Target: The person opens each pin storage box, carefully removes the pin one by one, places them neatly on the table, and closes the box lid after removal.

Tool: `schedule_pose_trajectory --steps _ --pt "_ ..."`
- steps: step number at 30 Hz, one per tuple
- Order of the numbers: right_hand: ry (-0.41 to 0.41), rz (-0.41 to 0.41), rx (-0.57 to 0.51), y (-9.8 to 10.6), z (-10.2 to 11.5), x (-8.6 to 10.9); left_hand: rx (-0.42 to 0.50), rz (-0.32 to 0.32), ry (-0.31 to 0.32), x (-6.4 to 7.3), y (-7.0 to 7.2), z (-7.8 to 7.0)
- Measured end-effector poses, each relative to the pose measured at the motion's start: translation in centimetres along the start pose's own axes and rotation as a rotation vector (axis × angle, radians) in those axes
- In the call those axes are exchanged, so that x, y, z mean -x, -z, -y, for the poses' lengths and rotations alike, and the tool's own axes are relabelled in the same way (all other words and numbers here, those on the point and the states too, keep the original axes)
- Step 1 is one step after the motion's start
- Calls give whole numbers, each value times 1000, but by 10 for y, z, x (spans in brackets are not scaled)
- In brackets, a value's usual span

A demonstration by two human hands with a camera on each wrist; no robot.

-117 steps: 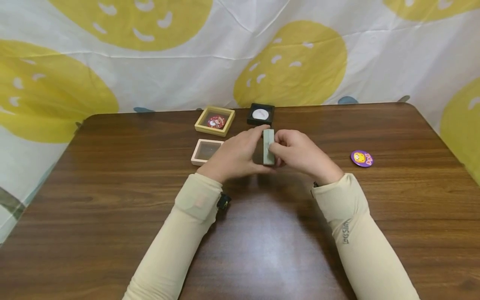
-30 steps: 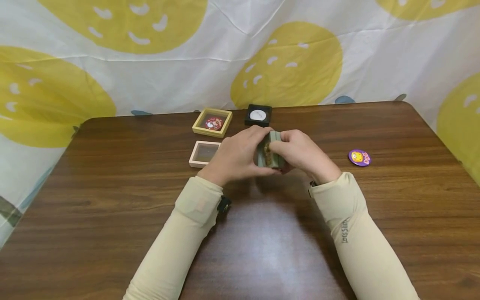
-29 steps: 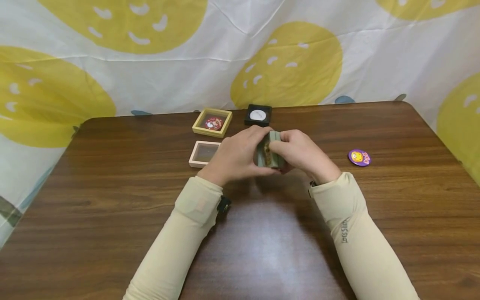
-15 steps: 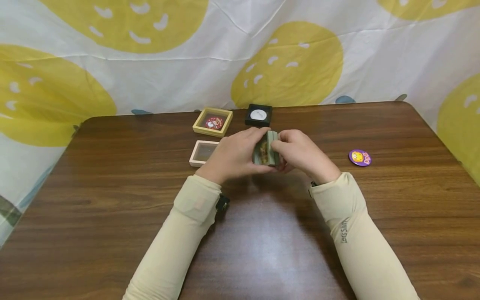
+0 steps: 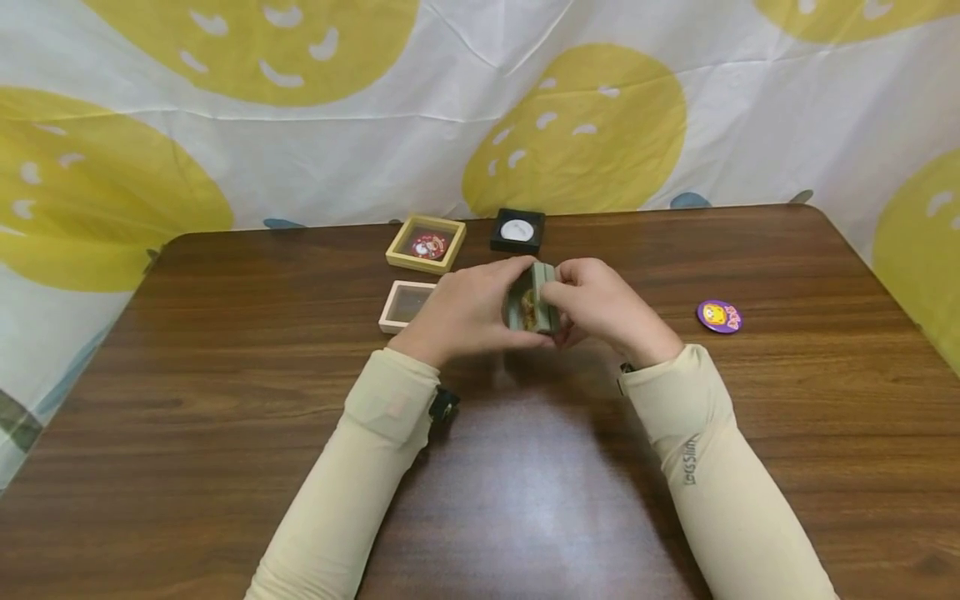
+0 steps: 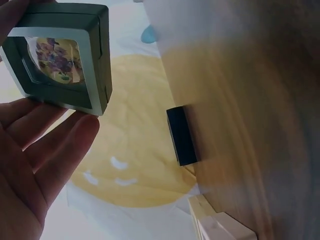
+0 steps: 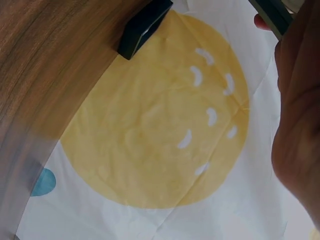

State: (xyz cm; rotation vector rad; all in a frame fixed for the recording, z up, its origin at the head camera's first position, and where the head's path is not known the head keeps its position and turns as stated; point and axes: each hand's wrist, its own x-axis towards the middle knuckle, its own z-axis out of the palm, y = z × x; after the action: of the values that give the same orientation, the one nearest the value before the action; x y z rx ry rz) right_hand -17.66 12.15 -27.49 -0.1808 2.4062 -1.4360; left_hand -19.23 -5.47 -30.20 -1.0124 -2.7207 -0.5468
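Observation:
Above the table both hands hold a small green display frame (image 5: 545,300), upright and turned so its window faces left. My left hand (image 5: 471,310) spans it, thumb on the near edge and fingers on the far edge. The right hand (image 5: 603,302) pinches its right side, with the thumb on the top. In the left wrist view the green frame (image 6: 95,55) shows a seam along its side. Behind its clear window sits a rounded piece with purple flowers on yellow (image 6: 57,60). Only a corner of the green frame (image 7: 272,15) appears in the right wrist view.
Behind the hands lie a yellow frame (image 5: 397,257) with a red badge (image 5: 428,245) and a black frame (image 5: 516,247) with a white disc (image 5: 517,230). A pink frame (image 5: 387,320) is partly covered by my left hand. A purple badge (image 5: 719,317) lies at right.
Almost four seconds ago the green frame stood edge-on; now its window side shows. Over the last second it has shifted slightly left, both hands keeping their hold. The things on the table stay put.

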Motion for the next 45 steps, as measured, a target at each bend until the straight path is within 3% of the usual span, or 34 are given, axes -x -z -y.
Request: schedule_pose_trajectory --steps 8,19,31,45 --pt "14 46 -79 3 4 5 30 23 26 1 6 2" --pt "40 101 -22 0 -1 2 -2 67 52 0 3 4" --pt "24 37 32 -2 2 0 -23 58 48 -1 4 5" --pt "25 5 124 -7 2 0 -11 106 9 0 2 4"
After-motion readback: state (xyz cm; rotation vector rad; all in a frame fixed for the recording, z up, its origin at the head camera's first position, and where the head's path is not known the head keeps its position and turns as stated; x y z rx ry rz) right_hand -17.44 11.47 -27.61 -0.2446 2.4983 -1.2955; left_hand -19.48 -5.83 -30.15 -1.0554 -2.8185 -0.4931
